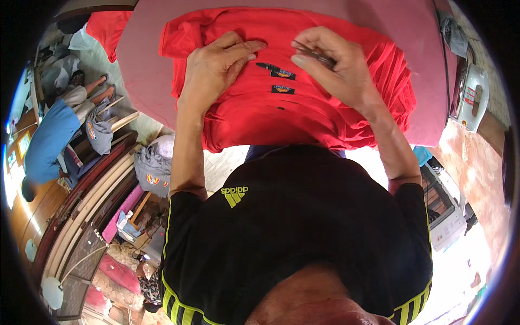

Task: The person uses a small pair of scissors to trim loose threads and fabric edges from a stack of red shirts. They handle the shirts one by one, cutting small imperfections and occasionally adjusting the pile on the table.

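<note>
A stack of red shirts (pixel 254 127) lies layered on the pink padded table, with small dark neck labels (pixel 283 89) showing along the middle. My left hand (pixel 216 67) rests on the upper left of the top red shirt, its thumb and forefinger closed on the cloth. Above the right side of the stack, my right hand (pixel 341 65) grips small dark metal thread snips (pixel 317 56). Their tips point left toward my other hand, and the fingers cover part of the handles. Whether the blades touch any thread is too small to tell.
The pink table (pixel 143 70) has a rounded left edge. A white iron (pixel 474 97) stands beyond its right side. Grey printed shirts (pixel 154 168) hang at the left, near long wooden boards (pixel 89 189). A person in blue (pixel 51 135) is farther left.
</note>
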Tool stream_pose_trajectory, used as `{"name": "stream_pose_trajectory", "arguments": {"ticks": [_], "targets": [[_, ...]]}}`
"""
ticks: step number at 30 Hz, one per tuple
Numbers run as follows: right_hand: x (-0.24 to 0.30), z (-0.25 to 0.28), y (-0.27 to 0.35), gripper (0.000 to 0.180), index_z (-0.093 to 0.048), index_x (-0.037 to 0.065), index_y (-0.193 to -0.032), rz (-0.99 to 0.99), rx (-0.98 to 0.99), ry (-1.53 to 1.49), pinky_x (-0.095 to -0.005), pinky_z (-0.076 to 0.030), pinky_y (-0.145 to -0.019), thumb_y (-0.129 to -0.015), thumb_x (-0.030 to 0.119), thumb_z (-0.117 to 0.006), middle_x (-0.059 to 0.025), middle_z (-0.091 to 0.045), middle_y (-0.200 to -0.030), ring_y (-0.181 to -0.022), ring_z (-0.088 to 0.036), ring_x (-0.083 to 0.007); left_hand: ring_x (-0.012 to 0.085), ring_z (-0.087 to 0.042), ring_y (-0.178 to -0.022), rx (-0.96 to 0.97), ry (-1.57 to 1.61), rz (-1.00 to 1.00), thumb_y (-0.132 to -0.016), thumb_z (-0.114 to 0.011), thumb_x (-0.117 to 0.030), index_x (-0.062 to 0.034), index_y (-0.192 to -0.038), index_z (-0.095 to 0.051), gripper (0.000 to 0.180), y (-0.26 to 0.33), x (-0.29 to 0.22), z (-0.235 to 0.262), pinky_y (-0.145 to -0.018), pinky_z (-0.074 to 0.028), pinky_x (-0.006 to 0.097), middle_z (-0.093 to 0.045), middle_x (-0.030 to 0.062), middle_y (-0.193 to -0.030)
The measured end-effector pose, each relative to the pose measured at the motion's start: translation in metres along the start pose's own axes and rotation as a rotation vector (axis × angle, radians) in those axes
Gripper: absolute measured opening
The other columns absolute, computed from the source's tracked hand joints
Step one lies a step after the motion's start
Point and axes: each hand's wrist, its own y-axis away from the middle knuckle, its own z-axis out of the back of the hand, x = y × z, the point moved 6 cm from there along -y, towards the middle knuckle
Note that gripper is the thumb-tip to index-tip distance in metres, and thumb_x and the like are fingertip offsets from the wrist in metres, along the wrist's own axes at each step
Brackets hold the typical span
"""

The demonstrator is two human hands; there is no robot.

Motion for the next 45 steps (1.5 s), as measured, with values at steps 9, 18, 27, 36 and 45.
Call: {"name": "stream_pose_trajectory", "arguments": {"ticks": [9,18,27,36,45], "targets": [[-0.014,-0.019,0.017,0.039,-0.053,0.001,-0.118,-0.055,-0.033,0.138,-0.0391,-0.058,-0.083,-0.091,0.02,-0.073,-0.0208,-0.071,-0.102,-0.096,-0.072,-0.0316,0.034,-0.069,-0.081,-0.084,-0.148,0.16,-0.088,-0.067,-0.008,-0.0101,-0.098,-0.067,0.01,0.004,0.006,-0.01,-0.066,-0.054,0.042,-0.069,0.0094,-0.091],[-0.012,-0.023,0.023,0.025,-0.054,0.002,-0.113,-0.044,-0.07,0.176,-0.0416,-0.057,-0.077,-0.094,0.014,-0.066,-0.0193,-0.07,-0.099,-0.092,-0.071,-0.0345,0.0326,-0.067,-0.077,-0.012,-0.069,0.053,-0.087,-0.068,-0.008,-0.0114,-0.102,-0.069,0.016,-0.005,-0.01,-0.002,-0.065,-0.054,0.04,-0.068,0.0077,-0.088],[-0.008,-0.029,0.027,0.02,-0.055,0.004,-0.108,0.001,-0.106,0.351,-0.045,-0.054,-0.072,-0.093,0.012,-0.065,-0.0165,-0.068,-0.096,-0.087,-0.069,-0.0363,0.0324,-0.068,-0.077,-0.01,-0.142,-0.031,-0.088,-0.067,-0.009,-0.0125,-0.1,-0.069,0.012,-0.006,-0.001,-0.015,-0.061,-0.053,0.041,-0.069,0.0076,-0.092],[-0.005,-0.041,0.015,0.016,-0.057,0.005,-0.101,-0.026,-0.047,0.586,-0.0452,-0.055,-0.069,-0.091,0.015,-0.065,-0.0138,-0.066,-0.093,-0.082,-0.069,-0.0342,0.0342,-0.068,-0.077,-0.007,-0.169,0.009,-0.09,-0.064,-0.008,-0.0125,-0.101,-0.063,0.011,-0.003,-0.004,-0.015,-0.061,-0.053,0.044,-0.069,0.0073,-0.093],[-0.007,-0.04,0.017,0.015,-0.056,0.007,-0.102,-0.011,-0.047,0.517,-0.0459,-0.055,-0.066,-0.092,0.014,-0.064,-0.0119,-0.067,-0.094,-0.08,-0.069,-0.0332,0.0308,-0.067,-0.08,-0.145,0.1,0.034,-0.089,-0.06,0.004,-0.0011,-0.098,-0.061,0.011,0.001,0.011,-0.005,-0.072,-0.052,0.035,-0.065,0.0156,-0.088]]}}
